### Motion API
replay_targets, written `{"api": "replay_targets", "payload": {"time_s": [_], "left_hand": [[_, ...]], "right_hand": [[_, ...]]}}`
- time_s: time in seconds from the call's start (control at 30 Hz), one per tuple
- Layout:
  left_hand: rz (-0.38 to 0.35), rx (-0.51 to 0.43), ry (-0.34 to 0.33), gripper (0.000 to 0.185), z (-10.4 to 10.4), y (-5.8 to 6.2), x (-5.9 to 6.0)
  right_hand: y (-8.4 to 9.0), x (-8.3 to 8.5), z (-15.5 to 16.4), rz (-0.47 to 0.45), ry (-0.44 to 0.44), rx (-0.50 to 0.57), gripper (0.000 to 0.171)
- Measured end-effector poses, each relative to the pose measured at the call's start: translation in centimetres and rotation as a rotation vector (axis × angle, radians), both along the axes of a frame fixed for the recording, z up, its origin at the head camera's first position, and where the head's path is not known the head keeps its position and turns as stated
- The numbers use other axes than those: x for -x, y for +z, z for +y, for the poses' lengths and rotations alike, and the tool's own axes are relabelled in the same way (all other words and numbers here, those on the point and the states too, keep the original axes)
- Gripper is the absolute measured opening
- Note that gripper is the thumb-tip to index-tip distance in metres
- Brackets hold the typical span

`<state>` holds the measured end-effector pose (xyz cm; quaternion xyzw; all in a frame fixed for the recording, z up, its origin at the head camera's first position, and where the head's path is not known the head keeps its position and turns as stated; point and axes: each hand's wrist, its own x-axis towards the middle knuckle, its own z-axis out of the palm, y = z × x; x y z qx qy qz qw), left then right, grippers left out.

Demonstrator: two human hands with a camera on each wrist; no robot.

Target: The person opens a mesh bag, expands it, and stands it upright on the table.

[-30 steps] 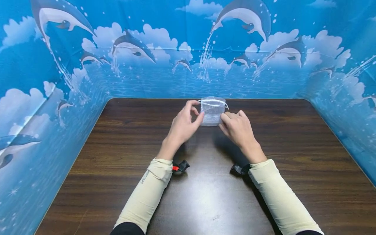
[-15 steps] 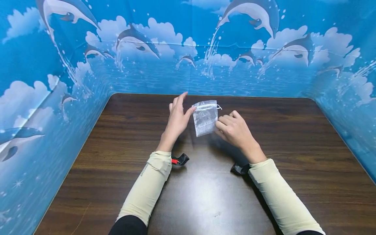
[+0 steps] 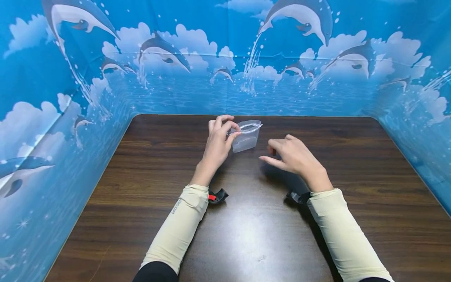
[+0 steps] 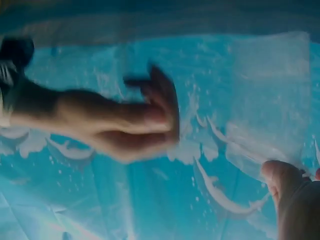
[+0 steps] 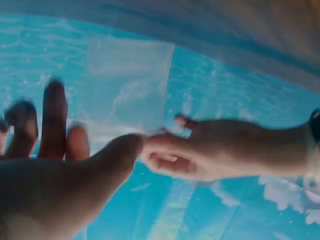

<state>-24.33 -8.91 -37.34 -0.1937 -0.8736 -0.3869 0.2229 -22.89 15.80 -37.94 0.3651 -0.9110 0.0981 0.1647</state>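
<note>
Your left hand [image 3: 217,141] pinches the pouch [image 3: 246,136] by its drawstring rim above the table [image 3: 141,188]; right hand [image 3: 294,156] hovers open. Sheer, light, likely limp.

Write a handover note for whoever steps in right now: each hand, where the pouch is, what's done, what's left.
Left hand: pinches the top edge of the small sheer drawstring pouch and holds it up above the far middle of the wooden table.
Right hand: off the pouch, fingers relaxed and spread, hovering to its right above the table.
Pouch: hangs from the left fingers, mouth at the top with a white drawstring along it; nothing visible inside through the fabric.
Done: pouch is lifted off the table, held by one hand only.
Left: probably bring the right hand back to the mouth to work the drawstring.
</note>
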Motion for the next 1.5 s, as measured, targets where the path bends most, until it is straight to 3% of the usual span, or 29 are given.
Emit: {"api": "replay_targets", "payload": {"time_s": [0.1, 0.2, 0.33, 0.43, 0.63, 0.77, 0.9, 1.03, 1.23, 1.4, 1.5], "left_hand": [[0.002, 0.027, -0.042, 0.008, 0.4, -0.6, 0.0], [-0.008, 0.048, -0.067, 0.007, 0.7, -1.1, 0.0], [-0.039, 0.066, -0.122, 0.006, 0.6, -1.4, 0.0], [-0.065, 0.102, -0.176, 0.006, 0.4, -1.2, 0.1], [-0.093, 0.316, -0.236, 0.009, -0.3, -0.3, -0.3], [-0.07, 0.426, -0.21, 0.01, -0.5, 0.2, -0.5], [-0.074, 0.444, -0.187, 0.013, -0.3, 0.4, -0.7], [-0.093, 0.414, -0.178, 0.018, -0.1, 0.3, -0.8], [-0.046, 0.404, -0.102, 0.013, 0.2, 0.2, -0.7], [-0.003, 0.346, -0.078, 0.013, 0.3, 0.5, -0.7], [-0.015, 0.341, -0.07, 0.013, 0.2, 0.6, -0.7]], "right_hand": [[0.4, 0.2, 0.5, 0.077, -0.04, 0.086, 0.032], [0.7, 0.3, 0.4, 0.141, -0.002, 0.133, 0.036], [0.5, 0.3, -0.1, 0.095, 0.056, 0.082, 0.049], [0.1, 0.2, -0.4, 0.052, 0.069, 0.021, 0.042], [0.1, -0.1, -0.7, 0.086, 0.058, -0.052, 0.029], [0.5, -0.3, -0.9, 0.057, -0.06, -0.079, 0.039], [0.7, -0.3, -0.9, 0.008, -0.144, -0.093, 0.044], [0.5, -0.1, -0.8, -0.003, -0.107, -0.04, 0.036], [0.5, 0.3, -0.8, 0.063, -0.018, 0.054, 0.016], [1.0, 0.2, -0.8, 0.077, -0.04, 0.098, 0.017], [1.1, 0.1, -0.7, 0.067, -0.039, 0.103, 0.017]]}}
